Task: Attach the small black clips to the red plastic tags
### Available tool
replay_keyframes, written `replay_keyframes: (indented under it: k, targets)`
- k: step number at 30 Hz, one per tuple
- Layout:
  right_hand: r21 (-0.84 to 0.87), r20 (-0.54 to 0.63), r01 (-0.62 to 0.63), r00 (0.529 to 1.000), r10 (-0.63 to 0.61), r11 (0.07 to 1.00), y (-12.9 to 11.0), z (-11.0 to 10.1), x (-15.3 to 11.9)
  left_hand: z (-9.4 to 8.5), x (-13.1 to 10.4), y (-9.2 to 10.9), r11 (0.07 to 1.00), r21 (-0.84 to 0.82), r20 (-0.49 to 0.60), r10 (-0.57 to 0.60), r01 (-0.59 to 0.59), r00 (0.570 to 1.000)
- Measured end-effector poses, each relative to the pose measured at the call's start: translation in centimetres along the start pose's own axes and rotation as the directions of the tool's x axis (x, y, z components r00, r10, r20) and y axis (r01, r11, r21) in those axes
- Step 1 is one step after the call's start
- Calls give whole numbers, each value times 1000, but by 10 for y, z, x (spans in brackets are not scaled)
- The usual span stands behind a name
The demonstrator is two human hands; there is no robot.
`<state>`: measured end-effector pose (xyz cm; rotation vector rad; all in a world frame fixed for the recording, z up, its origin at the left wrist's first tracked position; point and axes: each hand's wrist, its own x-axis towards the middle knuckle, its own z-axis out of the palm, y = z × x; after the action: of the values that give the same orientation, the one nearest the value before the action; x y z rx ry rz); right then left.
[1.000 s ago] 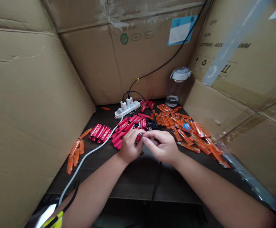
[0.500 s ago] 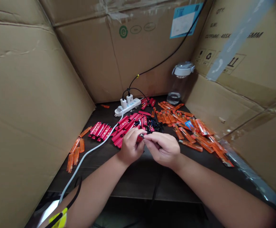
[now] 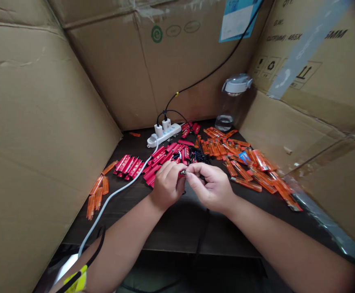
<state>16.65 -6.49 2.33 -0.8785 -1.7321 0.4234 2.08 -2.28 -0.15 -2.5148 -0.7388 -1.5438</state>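
Both hands have drifted a little toward the far side of the bench point(image 3: 171, 228) over the last second, and the view has tipped slightly downward, so the cardboard walls sit higher in the picture; the hands remain pressed together over the same small piece.

The left hand point(image 3: 165, 185) is curled closed around a small red lighter point(image 3: 181, 174), of which only a short stretch shows between the knuckles, with a bit of bright metal at its exposed end. The right hand point(image 3: 212, 187) is also closed, its thumb and forefinger pinched on that metal end. As far as the visible part tells, the lighter lies roughly crosswise, its long axis running left to right with the metal end toward the right hand; most of its body is hidden in the left fist. It is held just above the bench, near the front edge of the heap of red lighters point(image 3: 165, 158).

Behind the hands lies a small tangle of black parts point(image 3: 199, 156). To the right spreads a wide scatter of orange lighters point(image 3: 244, 167), and a tidy row of red ones point(image 3: 128, 166) lies to the left, with a few orange pieces point(image 3: 96, 191) near the left wall. A white power strip point(image 3: 164, 135) sits at the back, its grey cable point(image 3: 116, 193) running toward the person, and a clear bottle point(image 3: 231, 101) stands in the far right corner.
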Motion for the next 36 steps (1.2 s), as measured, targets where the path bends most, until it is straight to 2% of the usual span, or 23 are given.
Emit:
replay_keyframes:
  k: [10,17,25,36]
  targets:
    - [6,-12,32,999,-32,999,1,0,-1,0,0,2,999,-45,14,-23,24,1000]
    - [18,-5,-33,999,33,999,1,-2,-1,1,1,3,996,-37,67,-72,75,995]
    - [9,-32,-99,995,99,995,0,-1,-2,2,1,3,996,-20,73,-80,82,994]
    - [53,-12,-202,979,203,978,-1,-2,2,1,1,1,997,-17,101,-68,70,993]
